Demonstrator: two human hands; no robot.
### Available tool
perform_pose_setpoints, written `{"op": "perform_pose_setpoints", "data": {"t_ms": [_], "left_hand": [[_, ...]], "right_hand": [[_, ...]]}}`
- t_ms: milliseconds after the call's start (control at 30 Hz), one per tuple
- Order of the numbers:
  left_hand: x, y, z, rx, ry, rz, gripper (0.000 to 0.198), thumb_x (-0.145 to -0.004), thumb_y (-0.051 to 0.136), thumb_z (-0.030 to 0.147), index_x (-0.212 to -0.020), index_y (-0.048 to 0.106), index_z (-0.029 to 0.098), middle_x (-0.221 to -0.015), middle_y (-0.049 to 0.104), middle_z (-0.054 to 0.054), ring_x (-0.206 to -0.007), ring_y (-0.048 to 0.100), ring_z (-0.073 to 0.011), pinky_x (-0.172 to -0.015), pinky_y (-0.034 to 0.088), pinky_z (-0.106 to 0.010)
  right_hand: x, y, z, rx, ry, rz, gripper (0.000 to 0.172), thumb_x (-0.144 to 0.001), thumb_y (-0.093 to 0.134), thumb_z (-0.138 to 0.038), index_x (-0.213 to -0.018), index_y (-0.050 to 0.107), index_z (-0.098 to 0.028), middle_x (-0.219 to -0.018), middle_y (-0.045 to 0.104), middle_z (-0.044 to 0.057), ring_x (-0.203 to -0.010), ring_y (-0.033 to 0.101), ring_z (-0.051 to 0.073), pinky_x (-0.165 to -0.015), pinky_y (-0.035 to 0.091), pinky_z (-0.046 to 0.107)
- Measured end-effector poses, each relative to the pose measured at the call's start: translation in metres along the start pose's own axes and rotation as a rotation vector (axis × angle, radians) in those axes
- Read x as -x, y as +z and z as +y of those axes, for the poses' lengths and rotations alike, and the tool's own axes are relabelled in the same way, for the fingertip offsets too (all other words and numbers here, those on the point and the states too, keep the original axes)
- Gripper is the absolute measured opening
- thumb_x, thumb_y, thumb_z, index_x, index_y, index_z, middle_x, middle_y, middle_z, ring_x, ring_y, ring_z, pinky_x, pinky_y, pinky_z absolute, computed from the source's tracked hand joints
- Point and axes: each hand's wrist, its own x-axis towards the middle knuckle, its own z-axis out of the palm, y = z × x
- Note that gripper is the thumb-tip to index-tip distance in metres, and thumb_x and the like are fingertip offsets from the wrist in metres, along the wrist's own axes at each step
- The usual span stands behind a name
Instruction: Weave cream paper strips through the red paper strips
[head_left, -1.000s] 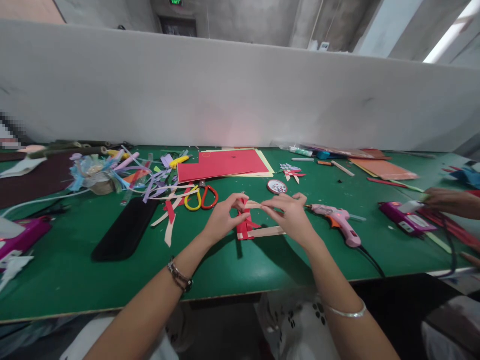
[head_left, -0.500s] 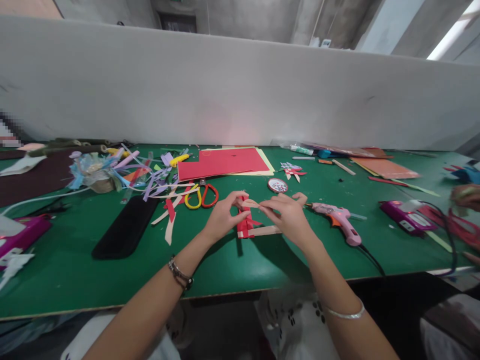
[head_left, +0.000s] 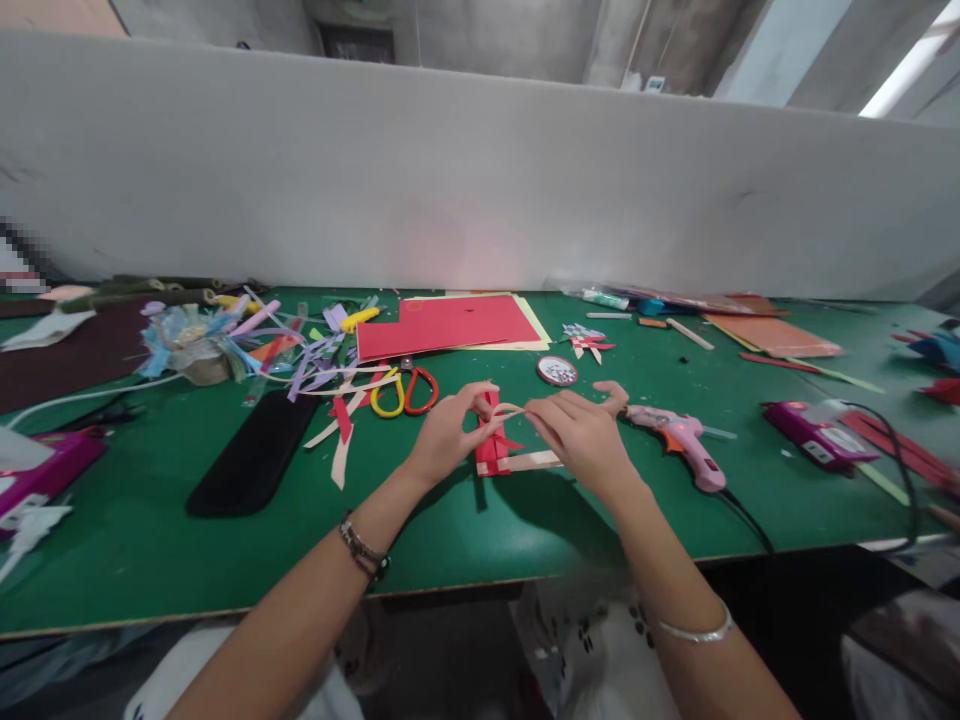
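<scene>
A small weave of red and beige paper strips (head_left: pixel 496 450) lies on the green table (head_left: pixel 465 530) in front of me. My left hand (head_left: pixel 448 435) pinches the weave's upper left part, fingers closed on the red strips. My right hand (head_left: pixel 581 432) pinches a beige strip (head_left: pixel 510 408) that bends up in a loop from the weave. A second beige strip sticks out flat to the right under my right hand. Both wrists carry bracelets.
A pink glue gun (head_left: pixel 679 440) lies just right of my right hand, its cord running off the table edge. Yellow and red scissors (head_left: pixel 405 392), a red paper sheet (head_left: pixel 450 326), a round tin (head_left: pixel 556 371), a black case (head_left: pixel 251 455) and paper scraps (head_left: pixel 247 345) lie around. Another purple glue gun (head_left: pixel 814 432) lies at right.
My right hand has pulled the beige strip into a curved loop over the weave. The other person's hand at the right edge has left the view.
</scene>
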Motion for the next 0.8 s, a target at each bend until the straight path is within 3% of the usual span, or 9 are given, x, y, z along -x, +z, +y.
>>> {"op": "perform_pose_setpoints", "data": {"t_ms": [233,367,800], "left_hand": [[0.0012,0.0010,-0.0025,-0.042,0.058,0.046,0.033,-0.071,0.060,0.017,-0.101,0.046,0.019,-0.072,0.061,0.004,-0.068,0.059,-0.0104,-0.065,0.043,-0.021],[0.0020,0.0018,-0.0031,-0.067,0.097,0.043,0.032,-0.072,0.059,0.017,-0.101,0.045,0.019,-0.070,0.060,0.005,-0.063,0.057,-0.0088,-0.061,0.042,-0.019],[0.0018,0.0026,-0.0052,-0.049,0.085,0.050,0.031,-0.073,0.058,0.016,-0.102,0.045,0.019,-0.073,0.062,0.004,-0.059,0.057,-0.0078,-0.056,0.042,-0.018]], "right_hand": [[0.0016,0.0007,0.0003,0.053,-0.015,0.108,0.030,-0.087,0.038,-0.023,-0.065,0.058,-0.019,-0.048,0.057,-0.005,-0.048,0.046,0.007,-0.069,0.018,0.028],[0.0006,-0.0003,-0.0009,0.028,-0.009,0.138,0.027,-0.086,0.042,-0.023,-0.066,0.059,-0.019,-0.048,0.059,-0.005,-0.047,0.047,0.007,-0.068,0.017,0.029],[0.0025,0.0007,0.0004,-0.013,0.004,0.106,0.028,-0.086,0.042,-0.025,-0.066,0.062,-0.019,-0.047,0.057,-0.004,-0.047,0.048,0.008,-0.064,0.018,0.029]]}}
